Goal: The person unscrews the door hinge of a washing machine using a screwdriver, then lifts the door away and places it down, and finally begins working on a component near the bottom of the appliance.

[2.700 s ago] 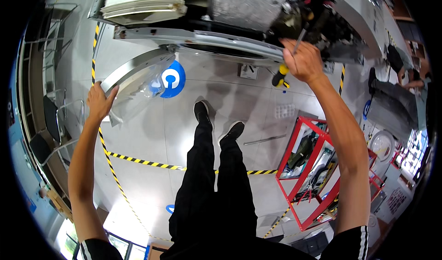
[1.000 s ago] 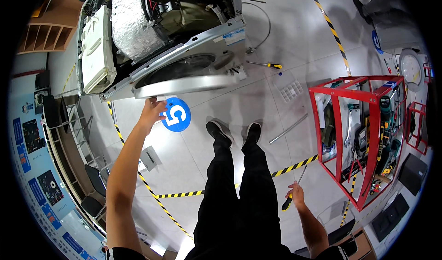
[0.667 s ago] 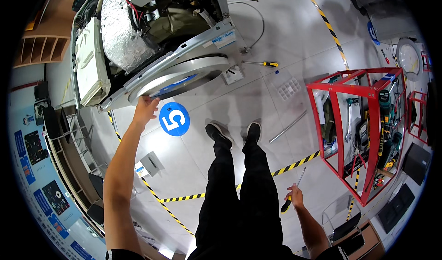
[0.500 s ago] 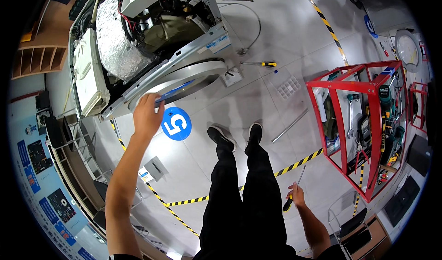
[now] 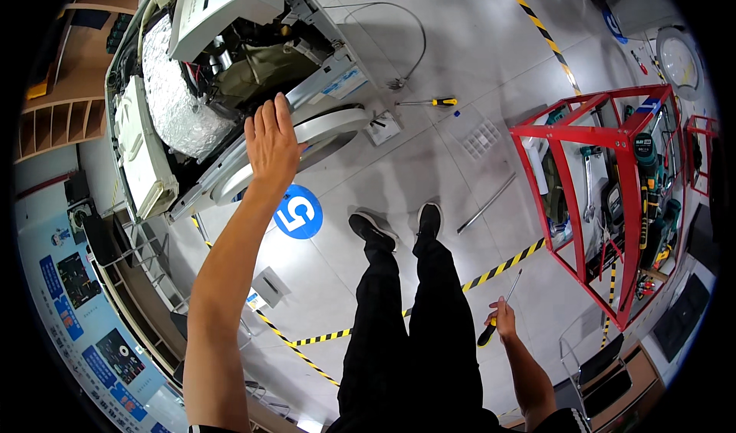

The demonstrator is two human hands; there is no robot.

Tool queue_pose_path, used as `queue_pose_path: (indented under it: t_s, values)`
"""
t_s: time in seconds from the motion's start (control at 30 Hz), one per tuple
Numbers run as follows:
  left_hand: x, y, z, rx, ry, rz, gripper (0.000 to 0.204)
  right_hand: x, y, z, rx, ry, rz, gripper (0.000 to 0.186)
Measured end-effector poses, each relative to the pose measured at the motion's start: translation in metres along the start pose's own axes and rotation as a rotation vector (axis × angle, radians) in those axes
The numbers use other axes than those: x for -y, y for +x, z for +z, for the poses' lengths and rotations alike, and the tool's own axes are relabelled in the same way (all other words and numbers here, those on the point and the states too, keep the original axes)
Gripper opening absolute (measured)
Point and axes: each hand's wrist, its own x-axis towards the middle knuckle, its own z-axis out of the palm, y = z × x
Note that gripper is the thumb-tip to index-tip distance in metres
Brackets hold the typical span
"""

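My left hand [image 5: 273,143] lies flat with straight fingers on the upper front edge of a front-loading washing machine [image 5: 326,86], above its round door [image 5: 345,126]. The top of the machine is off, so a foil-covered drum [image 5: 172,96] and wiring show inside. Low on the right, my right hand [image 5: 503,318] is closed around a screwdriver [image 5: 489,330] with a black and yellow handle, its shaft pointing up and away. My left thumb is partly hidden.
A red tool cart [image 5: 563,132] with several tools stands at the right. On the floor lie another screwdriver [image 5: 442,102], a metal rod [image 5: 486,203], a clear compartment tray [image 5: 481,139] and a grey hose [image 5: 422,42]. Striped tape [image 5: 502,268] crosses the floor.
My left hand has moved from the door's rim up and to the right onto the machine's front edge, its fingers straightening. The door sits closer to the front. My right hand keeps the screwdriver.
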Motion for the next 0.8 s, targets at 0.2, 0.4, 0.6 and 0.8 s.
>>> queue_pose_path:
  t_s: [0.2, 0.4, 0.6, 0.8]
  values:
    - [0.002, -0.001, 0.003, -0.044, 0.017, 0.033, 0.098, 0.000, 0.005, 0.004, 0.033, 0.023, 0.030, 0.055]
    - [0.007, 0.002, 0.002, 0.020, -0.008, 0.020, 0.098, 0.022, 0.024, 0.022, 0.055, -0.022, -0.079, 0.049]
    - [0.000, 0.003, 0.000, 0.029, 0.039, 0.010, 0.097, 0.147, 0.064, 0.112, 0.228, 0.104, -0.216, 0.042]
    - [0.002, 0.002, 0.002, 0.034, 0.085, 0.036, 0.097, 0.295, 0.089, 0.252, 0.443, 0.493, -0.273, 0.044]
